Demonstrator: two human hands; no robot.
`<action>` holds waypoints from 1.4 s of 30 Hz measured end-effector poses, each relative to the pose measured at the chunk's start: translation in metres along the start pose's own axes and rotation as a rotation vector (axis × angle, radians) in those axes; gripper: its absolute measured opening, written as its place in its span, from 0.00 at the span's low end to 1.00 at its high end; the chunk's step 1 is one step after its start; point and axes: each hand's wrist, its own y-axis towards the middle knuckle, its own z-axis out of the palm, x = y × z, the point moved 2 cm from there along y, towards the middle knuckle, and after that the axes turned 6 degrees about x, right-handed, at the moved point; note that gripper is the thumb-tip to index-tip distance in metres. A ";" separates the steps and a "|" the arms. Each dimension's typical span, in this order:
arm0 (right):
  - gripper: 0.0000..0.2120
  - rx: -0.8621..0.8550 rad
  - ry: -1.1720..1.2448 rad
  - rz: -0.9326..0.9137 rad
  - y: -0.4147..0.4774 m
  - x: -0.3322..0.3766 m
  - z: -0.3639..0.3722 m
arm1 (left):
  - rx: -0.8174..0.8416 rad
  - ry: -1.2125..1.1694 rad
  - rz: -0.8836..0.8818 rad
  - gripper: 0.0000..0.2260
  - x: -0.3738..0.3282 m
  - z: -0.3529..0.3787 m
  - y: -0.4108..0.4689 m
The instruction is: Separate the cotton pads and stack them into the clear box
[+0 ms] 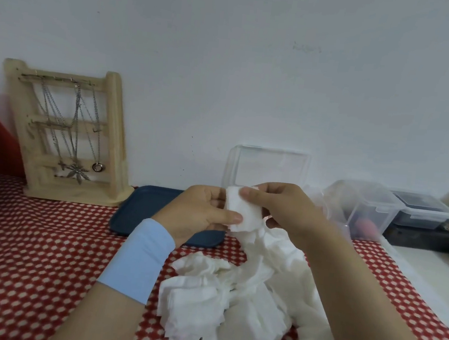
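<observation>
- Head view, frame centre: left hand (202, 211) and right hand (277, 208) both pinch one cotton pad (242, 212).
- Loose pads pile (231, 303) lies lower centre.
- Clear box (267, 169) stands just behind the hands.

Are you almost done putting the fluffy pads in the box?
Not nearly. Done: can't tell, the hands hide the inside of the open clear box. In hand: left hand and right hand pinch some cotton pads between them. To do: a big messy pile lies on the table.
</observation>
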 end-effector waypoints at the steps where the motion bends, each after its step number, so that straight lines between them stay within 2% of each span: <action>1: 0.15 -0.011 -0.014 -0.008 0.001 0.000 0.001 | -0.017 0.009 -0.004 0.16 0.001 0.000 0.001; 3: 0.10 -0.068 -0.128 -0.051 0.002 0.001 -0.002 | -0.074 -0.012 -0.013 0.14 0.005 -0.002 0.005; 5: 0.05 -0.117 -0.369 -0.112 0.002 0.003 -0.016 | -0.133 -0.054 -0.019 0.10 0.008 -0.005 0.008; 7: 0.04 0.000 -0.595 -0.102 -0.003 0.006 -0.030 | -0.185 -0.110 -0.035 0.06 0.010 -0.008 0.009; 10: 0.03 0.253 -0.850 0.104 -0.011 0.001 -0.035 | -0.232 -0.176 -0.029 0.05 0.010 -0.010 0.010; 13: 0.12 0.358 -0.976 0.206 -0.009 -0.009 -0.018 | -0.252 -0.143 -0.013 0.04 0.010 -0.009 0.009; 15: 0.11 0.349 -0.946 0.152 -0.005 -0.012 -0.010 | -0.265 -0.116 -0.010 0.04 0.010 -0.007 0.009; 18: 0.02 0.299 -0.763 0.104 -0.003 -0.009 -0.015 | -0.313 -0.073 0.002 0.03 0.008 -0.008 0.008; 25: 0.07 0.150 -0.457 0.051 0.002 -0.010 -0.018 | -0.424 -0.004 0.026 0.03 0.005 -0.010 0.005; 28: 0.05 0.146 -0.415 0.037 0.004 -0.015 -0.013 | -0.451 0.035 0.039 0.04 0.004 -0.011 0.003; 31: 0.05 0.026 -0.357 -0.027 0.003 -0.009 -0.020 | -0.474 0.064 0.051 0.07 0.003 -0.013 0.002; 34: 0.04 0.018 -0.162 -0.122 -0.002 0.004 -0.024 | -0.414 0.007 0.040 0.04 0.003 -0.011 0.001; 36: 0.04 0.047 -0.064 -0.184 -0.006 0.010 -0.018 | -0.319 -0.044 0.022 0.03 0.003 -0.004 0.000; 39: 0.04 0.038 -0.133 -0.248 -0.005 0.009 -0.008 | -0.186 -0.088 -0.004 0.07 0.003 0.005 0.002; 42: 0.04 -0.005 -0.191 -0.272 -0.001 0.005 -0.007 | -0.159 -0.121 -0.016 0.08 0.005 0.007 0.003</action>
